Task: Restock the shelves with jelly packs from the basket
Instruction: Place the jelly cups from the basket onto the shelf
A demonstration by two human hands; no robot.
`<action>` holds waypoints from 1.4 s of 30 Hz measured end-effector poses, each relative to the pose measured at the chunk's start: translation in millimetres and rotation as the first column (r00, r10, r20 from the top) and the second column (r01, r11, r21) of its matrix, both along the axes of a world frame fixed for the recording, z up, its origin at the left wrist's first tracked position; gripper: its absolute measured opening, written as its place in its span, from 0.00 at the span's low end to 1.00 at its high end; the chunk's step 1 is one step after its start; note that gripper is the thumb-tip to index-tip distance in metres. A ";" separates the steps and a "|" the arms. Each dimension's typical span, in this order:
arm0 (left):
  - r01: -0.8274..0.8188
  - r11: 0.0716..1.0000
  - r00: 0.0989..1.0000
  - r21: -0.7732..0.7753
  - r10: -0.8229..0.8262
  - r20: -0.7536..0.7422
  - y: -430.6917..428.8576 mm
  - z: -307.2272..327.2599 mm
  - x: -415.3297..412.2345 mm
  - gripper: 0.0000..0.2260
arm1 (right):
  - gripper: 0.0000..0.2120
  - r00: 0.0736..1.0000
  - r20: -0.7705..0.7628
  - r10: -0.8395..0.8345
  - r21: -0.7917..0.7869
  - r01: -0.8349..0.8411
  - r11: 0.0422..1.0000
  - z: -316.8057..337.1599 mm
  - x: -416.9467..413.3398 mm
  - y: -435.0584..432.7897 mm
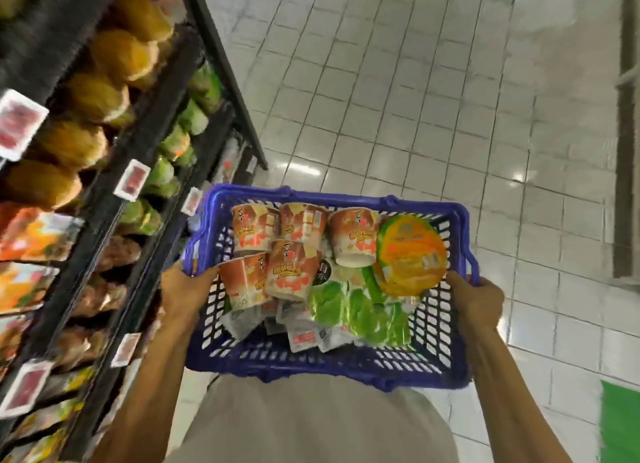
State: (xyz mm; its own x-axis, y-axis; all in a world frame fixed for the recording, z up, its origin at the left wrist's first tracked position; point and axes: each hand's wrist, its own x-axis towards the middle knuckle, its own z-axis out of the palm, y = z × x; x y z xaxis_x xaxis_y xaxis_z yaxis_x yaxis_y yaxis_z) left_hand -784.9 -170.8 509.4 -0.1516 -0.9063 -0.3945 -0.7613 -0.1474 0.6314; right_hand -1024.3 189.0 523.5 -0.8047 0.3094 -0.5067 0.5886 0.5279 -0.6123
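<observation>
Your left hand (187, 289) and right hand (478, 303) each curl round a side rim of the basket (346, 369) between them. Inside it the jelly packs (291, 275) lie heaped; shelves (104, 192) stand beyond your left hand. Restocking looks barely started.

You wear a pale beige garment (311, 424), plain cloth with a faint fold down its middle, seen at the lower edge of the view, and both your forearms (149, 386) are bare of sleeve as far as they show, as are your left hand (183, 289) and your right hand (476, 303).
</observation>
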 end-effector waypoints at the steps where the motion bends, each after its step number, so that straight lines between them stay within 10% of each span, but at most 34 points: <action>1: 0.014 1.000 1.000 0.001 -0.014 -0.004 -13.8 1.1 -23.6 0.13 | 0.17 1.000 -0.006 -0.022 -0.002 0.022 1.000 -0.1 -15.8 -8.8; 6: 0.127 0.992 0.991 0.022 -0.128 0.032 -76.2 20.6 -133.8 0.24 | 0.18 0.988 -0.028 -0.151 -0.023 0.151 0.988 4.9 -86.7 -43.4; 15: 0.196 0.979 0.981 0.059 -0.196 -0.014 -130.4 7.4 -321.3 0.11 | 0.15 0.972 -0.002 -0.237 -0.049 0.237 0.970 -5.7 -234.9 -73.9; 42: -0.217 0.975 0.976 -0.044 0.218 0.024 -307.9 -12.9 -719.8 0.12 | 0.16 0.972 -0.027 0.233 0.042 -0.231 0.972 5.8 -802.5 -369.9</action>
State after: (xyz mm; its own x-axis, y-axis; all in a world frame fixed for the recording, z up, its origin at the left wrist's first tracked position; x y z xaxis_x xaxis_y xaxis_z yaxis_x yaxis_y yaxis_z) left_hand -1504.7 -478.7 496.5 0.0618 -0.9317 -0.3581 -0.7318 -0.2862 0.6184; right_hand -1826.8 -180.9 529.4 -0.8719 0.1310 -0.4718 0.4283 0.6711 -0.6051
